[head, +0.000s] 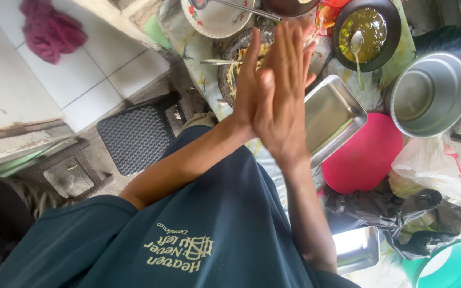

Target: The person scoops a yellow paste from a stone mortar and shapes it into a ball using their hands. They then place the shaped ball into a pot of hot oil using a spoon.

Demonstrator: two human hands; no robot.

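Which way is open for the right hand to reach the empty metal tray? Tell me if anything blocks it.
Probably yes. The right hand is pressed palm to palm against the left hand, holding nothing. The metal tray lies just beside it, uncovered, and nothing stands between them.

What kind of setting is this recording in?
Probably an informal, floor-level home cooking spot: a stone mortar with mashed food, a dark bowl of green sauce, and metal trays on a cloth beside tiled floor.

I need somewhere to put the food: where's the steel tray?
In the head view the steel tray lies just right of the pressed-together hands, between the dark bowl above and the red lid below.
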